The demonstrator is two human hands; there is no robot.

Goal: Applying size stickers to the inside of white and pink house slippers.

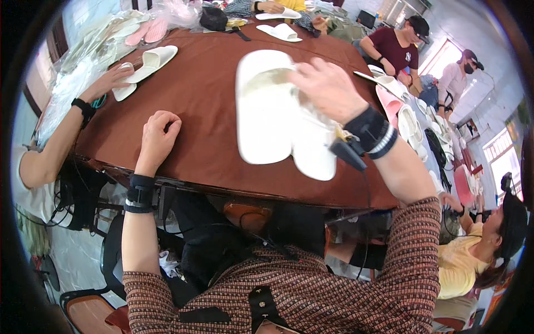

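A pair of white open-toed slippers (262,125) is in front of me over the brown tabletop, soles side by side and slightly fanned. My right hand (328,89) is closed at their strap end, gripping the pair; motion blurs its fingers, so the exact hold is unclear. Near the table's front edge, my left hand (158,136) is loosely curled into a fist, with nothing visible in it. It stays apart from the slippers. Both wrists wear black bands, and a small dark device (347,153) with a cable hangs at the right one.
On the left, a co-worker's hand (114,80) touches white slippers (149,64). Plastic-wrapped slippers (105,42) lie beyond, with pink ones among them. Another white slipper (279,32) rests at the far edge of the brown table (206,72). More footwear (410,125) and several people are on the right.
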